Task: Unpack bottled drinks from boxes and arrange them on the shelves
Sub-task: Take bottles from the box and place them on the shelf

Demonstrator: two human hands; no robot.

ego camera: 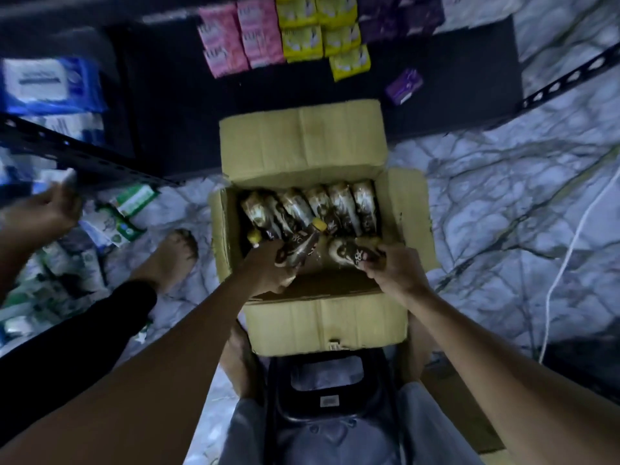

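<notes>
An open cardboard box (303,147) sits on the floor in front of me with its flaps spread. Inside lies a row of several brown-labelled bottles (322,206) with yellow caps. My left hand (268,271) reaches into the box's near left part and grips a brown bottle (300,248) whose yellow cap points away from me. My right hand (394,268) is at the near right of the box and holds another brown bottle (347,253) lying on its side.
A dark low shelf (302,82) behind the box carries pink, yellow and purple packets (295,35). Another person's hand (50,204) and bare foot (171,253) are at the left beside a metal rack (77,156) and scattered packs. A black stool (327,391) stands under me. A white cable (567,260) runs at right.
</notes>
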